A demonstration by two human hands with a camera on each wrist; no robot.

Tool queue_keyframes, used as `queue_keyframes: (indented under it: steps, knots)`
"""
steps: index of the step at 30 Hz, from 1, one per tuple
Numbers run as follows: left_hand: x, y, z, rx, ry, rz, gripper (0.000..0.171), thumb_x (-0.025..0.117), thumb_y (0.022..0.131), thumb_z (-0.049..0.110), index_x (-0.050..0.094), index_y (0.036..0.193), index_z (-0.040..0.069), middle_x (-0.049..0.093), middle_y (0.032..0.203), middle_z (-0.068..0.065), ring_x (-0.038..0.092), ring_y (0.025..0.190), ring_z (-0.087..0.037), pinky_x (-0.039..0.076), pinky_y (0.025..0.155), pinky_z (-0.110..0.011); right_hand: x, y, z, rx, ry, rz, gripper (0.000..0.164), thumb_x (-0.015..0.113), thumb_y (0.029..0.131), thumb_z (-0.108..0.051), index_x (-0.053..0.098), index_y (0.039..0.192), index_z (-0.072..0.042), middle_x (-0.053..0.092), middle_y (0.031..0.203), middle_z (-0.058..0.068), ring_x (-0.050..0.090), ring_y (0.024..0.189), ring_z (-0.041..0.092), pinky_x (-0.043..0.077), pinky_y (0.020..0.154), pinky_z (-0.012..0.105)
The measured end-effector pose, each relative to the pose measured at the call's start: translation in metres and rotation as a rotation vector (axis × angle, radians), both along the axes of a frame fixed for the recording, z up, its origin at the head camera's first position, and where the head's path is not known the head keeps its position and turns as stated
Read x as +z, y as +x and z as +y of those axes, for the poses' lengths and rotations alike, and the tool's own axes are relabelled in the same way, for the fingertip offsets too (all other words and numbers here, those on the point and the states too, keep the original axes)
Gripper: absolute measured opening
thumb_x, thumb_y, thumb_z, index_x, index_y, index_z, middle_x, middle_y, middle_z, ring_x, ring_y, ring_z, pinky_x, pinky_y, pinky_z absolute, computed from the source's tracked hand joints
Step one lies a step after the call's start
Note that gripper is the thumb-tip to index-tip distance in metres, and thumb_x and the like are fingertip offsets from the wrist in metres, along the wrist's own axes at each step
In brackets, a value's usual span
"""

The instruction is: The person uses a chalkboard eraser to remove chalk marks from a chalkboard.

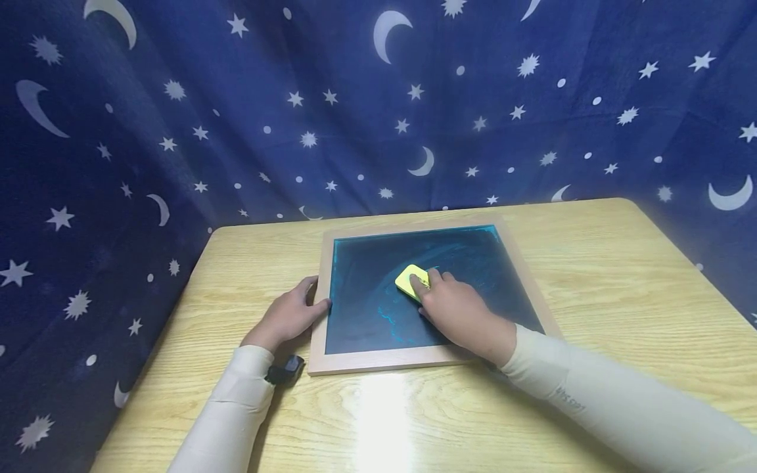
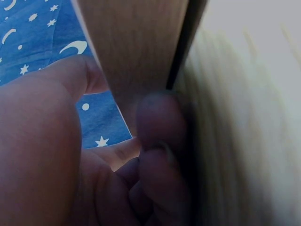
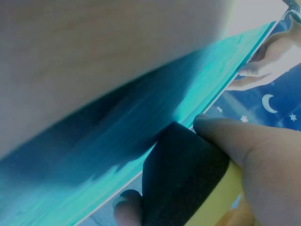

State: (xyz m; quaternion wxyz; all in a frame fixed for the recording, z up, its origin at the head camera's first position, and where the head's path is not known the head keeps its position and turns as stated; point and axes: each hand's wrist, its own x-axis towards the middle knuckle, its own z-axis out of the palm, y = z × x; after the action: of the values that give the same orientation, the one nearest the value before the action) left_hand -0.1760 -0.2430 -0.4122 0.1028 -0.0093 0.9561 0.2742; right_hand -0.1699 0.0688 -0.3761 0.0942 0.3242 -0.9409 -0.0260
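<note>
A small chalkboard (image 1: 367, 328) with a light wooden frame (image 1: 384, 359) lies on the table, bearing smeared turquoise chalk marks (image 1: 388, 323) and chalk dust along its edges. My right hand (image 1: 464, 312) pinches a yellow board eraser (image 1: 408, 279) over the middle of the board. Seen from the right wrist, the eraser's dark felt side (image 3: 183, 174) lies between thumb and fingers; whether all of it touches the board I cannot tell. At the board's left edge, my left hand (image 1: 290, 316) grips the frame, thumb on top and fingers against its side, as the left wrist view shows.
The wooden table (image 1: 627, 282) extends around the board on all sides. Behind it and to the sides hangs a dark blue curtain (image 1: 355, 79) with moons and stars. A black wrist device (image 1: 286, 370) sits at the left cuff.
</note>
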Motion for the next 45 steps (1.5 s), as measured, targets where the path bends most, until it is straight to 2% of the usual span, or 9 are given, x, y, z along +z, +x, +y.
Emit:
queue_keyframes:
  steps: [7, 15, 23, 29, 34, 45]
  knots:
    - [0.001, 0.000, 0.001, -0.003, -0.003, 0.002, 0.070, 0.052, 0.098, 0.048, 0.033, 0.156, 0.013, 0.049, 0.150, -0.022, 0.048, 0.135, -0.046, 0.040, 0.110, -0.061, 0.004, -0.003, 0.006, -0.015, 0.003, -0.066, 0.053, 0.073, 0.093, -0.030, 0.058, 0.138, -0.008, 0.064, 0.107, 0.023, 0.066, 0.082, 0.031, 0.058, 0.056, 0.041]
    - [0.001, 0.000, 0.001, -0.003, -0.006, -0.001, 0.071, 0.051, 0.098, 0.049, 0.032, 0.156, 0.013, 0.049, 0.150, -0.023, 0.048, 0.135, -0.046, 0.041, 0.109, -0.061, 0.001, -0.011, 0.024, -0.045, -0.023, -0.071, 0.053, 0.073, 0.092, -0.028, 0.057, 0.138, -0.006, 0.062, 0.101, 0.022, 0.063, 0.075, 0.031, 0.055, 0.053, 0.042]
    - [0.002, 0.000, 0.002, -0.008, -0.008, 0.002, 0.071, 0.051, 0.098, 0.048, 0.032, 0.156, 0.012, 0.048, 0.151, -0.023, 0.048, 0.136, -0.046, 0.040, 0.110, -0.061, 0.002, -0.017, 0.046, -0.093, -0.023, -0.034, 0.053, 0.077, 0.089, -0.026, 0.059, 0.135, -0.004, 0.062, 0.096, 0.022, 0.062, 0.069, 0.030, 0.055, 0.051, 0.043]
    - [0.003, 0.001, 0.002, -0.009, -0.009, 0.000, 0.070, 0.051, 0.098, 0.047, 0.032, 0.156, 0.011, 0.048, 0.150, -0.023, 0.048, 0.135, -0.047, 0.040, 0.109, -0.061, 0.004, -0.022, 0.063, -0.077, -0.047, 0.004, 0.051, 0.079, 0.086, -0.020, 0.060, 0.129, 0.000, 0.061, 0.088, 0.023, 0.060, 0.061, 0.030, 0.054, 0.051, 0.042]
    - [0.003, 0.001, 0.002, -0.009, -0.008, 0.002, 0.070, 0.051, 0.098, 0.048, 0.032, 0.156, 0.013, 0.048, 0.150, -0.023, 0.048, 0.135, -0.046, 0.040, 0.109, -0.061, 0.004, -0.025, 0.076, -0.095, -0.065, -0.005, 0.051, 0.080, 0.085, -0.018, 0.060, 0.127, 0.002, 0.061, 0.087, 0.024, 0.061, 0.062, 0.031, 0.054, 0.051, 0.045]
    - [0.001, 0.000, 0.001, -0.008, -0.010, 0.001, 0.070, 0.051, 0.099, 0.048, 0.032, 0.156, 0.013, 0.050, 0.148, -0.023, 0.049, 0.134, -0.046, 0.041, 0.109, -0.061, 0.008, -0.028, 0.079, -0.086, -0.097, -0.023, 0.047, 0.079, 0.085, -0.016, 0.061, 0.125, 0.001, 0.061, 0.087, 0.024, 0.060, 0.064, 0.032, 0.054, 0.052, 0.047]
